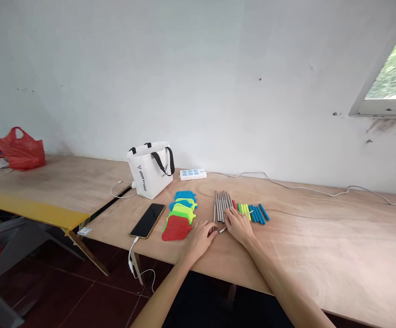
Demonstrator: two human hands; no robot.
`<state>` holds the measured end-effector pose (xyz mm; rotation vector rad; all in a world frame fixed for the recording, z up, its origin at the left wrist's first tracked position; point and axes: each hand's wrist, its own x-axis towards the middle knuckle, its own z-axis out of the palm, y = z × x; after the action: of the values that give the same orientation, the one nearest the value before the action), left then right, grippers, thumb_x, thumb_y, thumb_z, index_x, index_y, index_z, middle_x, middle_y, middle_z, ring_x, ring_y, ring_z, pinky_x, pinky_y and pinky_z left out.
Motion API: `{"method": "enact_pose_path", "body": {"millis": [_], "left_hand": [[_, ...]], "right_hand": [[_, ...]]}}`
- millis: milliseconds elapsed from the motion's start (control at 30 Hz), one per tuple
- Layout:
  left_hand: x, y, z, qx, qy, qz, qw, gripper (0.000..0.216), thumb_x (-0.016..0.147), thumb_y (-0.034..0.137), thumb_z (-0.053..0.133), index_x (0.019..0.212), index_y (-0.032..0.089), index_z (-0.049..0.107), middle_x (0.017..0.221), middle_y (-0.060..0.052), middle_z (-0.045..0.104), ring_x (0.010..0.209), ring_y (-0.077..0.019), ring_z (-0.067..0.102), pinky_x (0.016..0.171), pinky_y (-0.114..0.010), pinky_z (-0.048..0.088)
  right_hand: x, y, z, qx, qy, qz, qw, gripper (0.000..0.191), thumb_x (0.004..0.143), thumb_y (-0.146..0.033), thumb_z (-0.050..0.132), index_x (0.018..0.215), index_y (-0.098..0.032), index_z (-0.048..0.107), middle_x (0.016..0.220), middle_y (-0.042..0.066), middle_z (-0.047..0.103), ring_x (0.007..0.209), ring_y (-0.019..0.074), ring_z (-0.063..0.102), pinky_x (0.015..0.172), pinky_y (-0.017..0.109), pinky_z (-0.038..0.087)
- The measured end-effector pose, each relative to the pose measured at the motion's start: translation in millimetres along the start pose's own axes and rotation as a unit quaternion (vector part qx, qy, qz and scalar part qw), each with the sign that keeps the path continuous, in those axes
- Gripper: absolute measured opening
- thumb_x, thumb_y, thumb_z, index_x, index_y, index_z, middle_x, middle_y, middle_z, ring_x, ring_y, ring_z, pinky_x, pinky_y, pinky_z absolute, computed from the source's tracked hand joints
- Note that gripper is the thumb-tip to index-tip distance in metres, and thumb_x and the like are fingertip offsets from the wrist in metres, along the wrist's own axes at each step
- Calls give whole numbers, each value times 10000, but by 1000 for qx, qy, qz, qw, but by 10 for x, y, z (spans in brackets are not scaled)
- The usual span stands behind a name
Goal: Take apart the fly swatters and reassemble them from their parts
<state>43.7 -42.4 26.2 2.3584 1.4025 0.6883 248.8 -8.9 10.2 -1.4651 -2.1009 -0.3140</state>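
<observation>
My left hand (200, 238) rests at the table's front with its fingers curled together at the lower end of the leftmost metal rod (214, 208). My right hand (238, 224) is closed over another thin metal rod (222, 230), which lies slantwise and pokes out on both sides. Just beyond my fingers, several silver metal rods (221, 202) lie side by side. Left of them is an overlapping row of mesh fly swatter heads, with a red one (176, 228) nearest. To the right lie yellow-green tubes (244, 209), blue tubes (259, 214) and a partly hidden red tube (234, 204).
A phone (147, 221) with a white cable lies near the front edge. Behind it stand a white tote bag (150, 175) and a power strip (193, 174), its cord (286, 186) running along the wall. A red plastic bag (22, 150) sits far left.
</observation>
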Motion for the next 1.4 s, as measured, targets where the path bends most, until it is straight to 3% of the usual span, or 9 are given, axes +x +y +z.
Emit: {"method": "enact_pose_path", "body": {"millis": [133,267,600,767,900,1067,1167,1400], "left_hand": [[-9,-23,-5,-48,19,18,999,226,1001,251,521,1174,268,666,975,-17,686,994,-217,627,891,-323,473],[-18,-4,-19,-61,26,35,997,189,1000,246,528,1089,268,693,1036,-11,700,1019,-204,638,908,-314,482],[-70,55,-50,19,23,52,998,294,1032,330,509,1284,355,660,1266,0,649,1114,-229,594,985,-381,434],[-101,104,-74,44,17,72,996,270,1017,342,543,1241,399,682,1271,9,641,1127,-239,580,982,-387,420],[-83,81,-22,48,28,68,996,281,1023,359,524,1272,345,653,1313,-14,639,1194,-248,575,1058,-412,386],[-72,29,46,65,34,42,996,483,1021,405,502,1482,264,472,1477,-83,555,1331,-291,511,1102,-439,380],[-81,38,36,71,31,33,996,551,1016,410,502,1534,253,399,1498,-92,538,1345,-300,499,1103,-446,394],[-87,82,5,75,27,50,996,415,1029,389,486,1436,315,520,1503,-58,529,1346,-293,495,1110,-461,392]], "right_hand": [[-64,-33,-43,-55,-6,25,998,235,994,-203,426,899,-214,640,725,43,709,682,183,648,611,271,315],[-137,-48,-76,-103,-9,57,993,295,1007,-242,404,841,-209,645,590,52,677,546,181,599,556,280,250],[-398,-17,-227,-133,2,95,987,348,1013,-286,435,752,-204,649,614,47,693,502,153,593,529,294,151],[-395,52,-311,-118,40,121,985,458,1041,-372,397,711,-215,673,596,41,682,520,152,592,534,282,203],[-249,69,-295,-37,93,93,991,511,1066,-396,350,742,-219,704,682,56,715,674,177,657,588,274,328],[-37,-11,-74,-3,64,23,998,430,1070,-437,341,1128,-254,726,1050,81,768,1008,250,662,831,349,456],[-38,-46,28,9,35,-10,999,424,1071,-454,333,1282,-301,668,1214,68,727,1115,258,635,964,420,435],[-157,-34,-7,34,-29,-37,998,436,1082,-444,305,1337,-306,631,1375,83,645,1270,265,573,1096,493,353]]}}
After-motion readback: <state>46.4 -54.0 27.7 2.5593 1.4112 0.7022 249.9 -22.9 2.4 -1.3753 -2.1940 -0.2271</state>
